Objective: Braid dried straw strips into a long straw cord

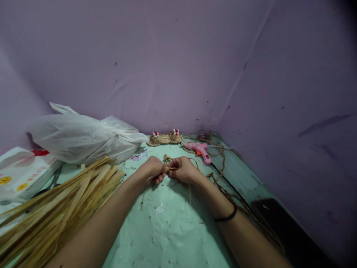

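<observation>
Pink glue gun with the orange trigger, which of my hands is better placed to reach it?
Probably your right hand; the pink glue gun lies beyond it, farther from your left hand.

Brown cord (223, 160); tan strips (72, 208); pink glue gun (204, 152), orange trigger (198, 152); mint-green table (152, 240).

Left fingers (160, 178) and right fingers (173, 162) pinch a fibre strand (173, 168).

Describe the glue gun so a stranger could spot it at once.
Find the green table, then its far end, near where the purple walls meet. Just beyond the right hand lies the glue gun. Its pink body and orange trigger set it apart from the brown rope beside it.
</observation>
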Demonstrator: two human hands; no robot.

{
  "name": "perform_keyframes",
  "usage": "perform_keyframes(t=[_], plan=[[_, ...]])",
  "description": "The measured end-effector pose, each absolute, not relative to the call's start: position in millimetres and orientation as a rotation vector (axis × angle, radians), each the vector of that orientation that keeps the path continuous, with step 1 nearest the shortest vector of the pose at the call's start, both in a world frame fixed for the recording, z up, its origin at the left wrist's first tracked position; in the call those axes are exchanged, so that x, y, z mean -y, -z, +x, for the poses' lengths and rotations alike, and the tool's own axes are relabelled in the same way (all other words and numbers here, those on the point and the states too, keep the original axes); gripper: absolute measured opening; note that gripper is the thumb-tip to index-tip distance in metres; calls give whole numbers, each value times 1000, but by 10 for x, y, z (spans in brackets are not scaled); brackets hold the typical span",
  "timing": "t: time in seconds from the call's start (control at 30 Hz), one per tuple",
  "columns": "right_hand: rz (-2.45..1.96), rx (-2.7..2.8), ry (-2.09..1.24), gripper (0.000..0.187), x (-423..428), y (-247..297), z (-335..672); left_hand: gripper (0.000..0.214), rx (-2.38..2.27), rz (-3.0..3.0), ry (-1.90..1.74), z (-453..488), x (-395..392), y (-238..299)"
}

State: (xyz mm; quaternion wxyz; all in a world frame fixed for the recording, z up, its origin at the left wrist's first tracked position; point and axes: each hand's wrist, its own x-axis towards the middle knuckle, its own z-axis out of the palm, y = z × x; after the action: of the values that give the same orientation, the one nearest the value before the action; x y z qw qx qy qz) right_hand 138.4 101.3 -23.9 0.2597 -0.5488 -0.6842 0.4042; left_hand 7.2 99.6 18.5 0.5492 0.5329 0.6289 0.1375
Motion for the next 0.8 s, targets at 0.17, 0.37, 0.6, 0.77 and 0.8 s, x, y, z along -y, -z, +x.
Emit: perform_keyframes(t=[0.17, 0.37, 0.6, 0.77, 0.8], plan=[[-1563, 1892, -995, 22, -996, 194, 1391, 24, -1506, 1280, -343, 61, -1010, -141], [-1481, 1812, -1220, 23, -1006, 211, 1406, 21, -1417, 1287, -363, 3, -1051, -73], [-1834, 1817, -1016, 22, -961, 18, 1464, 17, -1503, 1340, -355, 13, -1036, -122], [-1897, 2026, -705, 18, -788, -150, 1247, 21, -1484, 1226, -314, 18, -1064, -77], [-1880, 2101, -599, 19, -735, -163, 1179, 21, -1448, 1186, -320, 11, -1071, -53]])
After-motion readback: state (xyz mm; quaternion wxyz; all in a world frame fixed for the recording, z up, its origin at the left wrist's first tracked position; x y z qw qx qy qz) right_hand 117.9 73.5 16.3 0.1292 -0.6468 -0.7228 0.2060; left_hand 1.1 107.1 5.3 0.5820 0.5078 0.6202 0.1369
